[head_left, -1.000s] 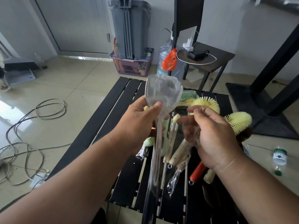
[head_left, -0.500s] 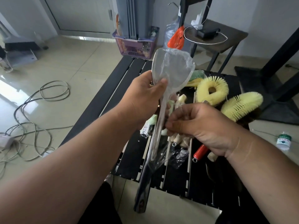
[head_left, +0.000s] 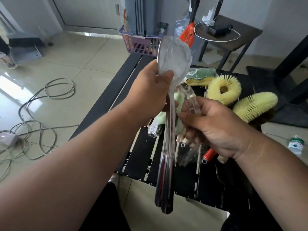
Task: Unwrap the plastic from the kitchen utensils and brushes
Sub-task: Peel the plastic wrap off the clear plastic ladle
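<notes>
My left hand (head_left: 150, 92) grips a long metal spoon (head_left: 173, 62) just below its bowl, holding it upright over the black slatted table (head_left: 138, 157). Clear plastic still clings to the bowl and runs down the handle (head_left: 166, 185). My right hand (head_left: 215, 125) pinches a bunch of that clear plastic wrap (head_left: 191, 104) beside the handle. Under my hands lie wrapped utensils with pale handles (head_left: 180, 139), partly hidden, and a red handle (head_left: 209, 155).
Two yellow bristle brushes (head_left: 224, 88) (head_left: 255, 107) and a green-yellow sponge (head_left: 200, 75) lie on the far right of the table. A purple basket (head_left: 141, 44), a small side table (head_left: 233, 37) and floor cables (head_left: 33, 114) surround it. A small bottle (head_left: 295, 145) lies on the floor at right.
My right hand has drawn the plastic up and to the right, away from the handle. The spoon has shifted slightly nearer. The camera has dipped downward.
</notes>
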